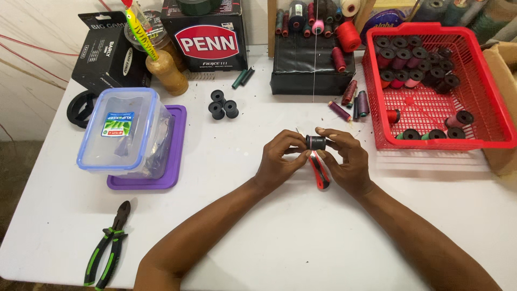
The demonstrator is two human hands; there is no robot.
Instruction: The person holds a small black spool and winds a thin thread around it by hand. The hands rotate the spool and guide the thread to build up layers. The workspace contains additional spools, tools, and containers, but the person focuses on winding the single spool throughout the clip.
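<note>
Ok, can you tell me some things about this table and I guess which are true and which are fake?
1. Both hands, left hand and right hand, hold a small black spool. True.
2. The red basket is empty. False: it holds many spools.
3. Green-handled pliers lie near the table's front left edge. True.
4. The clear container sits on a yellow lid. False: the lid is purple.
5. Three black spools lie loose on the white table. True.
</note>
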